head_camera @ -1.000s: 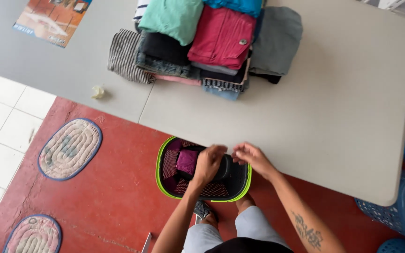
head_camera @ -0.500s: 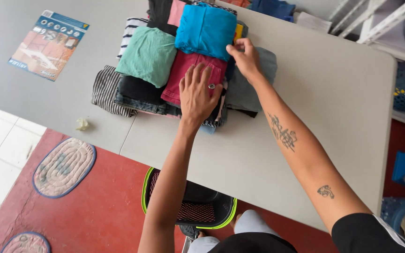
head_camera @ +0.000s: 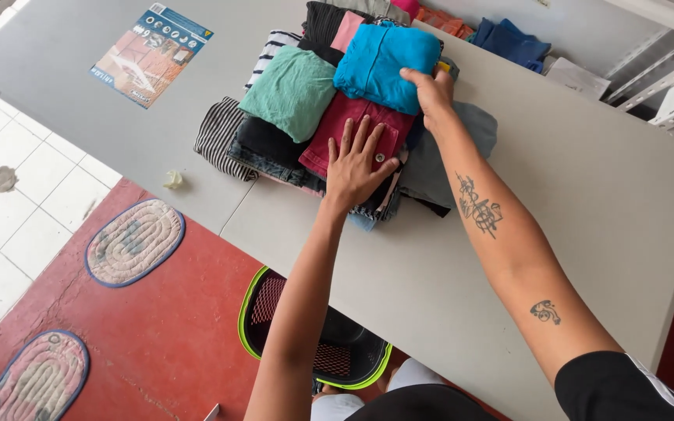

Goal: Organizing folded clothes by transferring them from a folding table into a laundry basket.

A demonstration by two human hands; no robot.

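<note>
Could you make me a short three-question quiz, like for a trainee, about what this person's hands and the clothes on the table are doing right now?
1. True or false: the left hand lies flat, fingers spread, on the dark red folded garment.
2. Which garment does the right hand touch?
A. the green one
B. the bright blue one
C. the striped one
3. What stands on the red floor below the grey table, near the person's knees?

Key:
1. True.
2. B: the right hand's fingers rest on the edge of the bright blue folded garment.
3. A black basket with a lime green rim.
</note>
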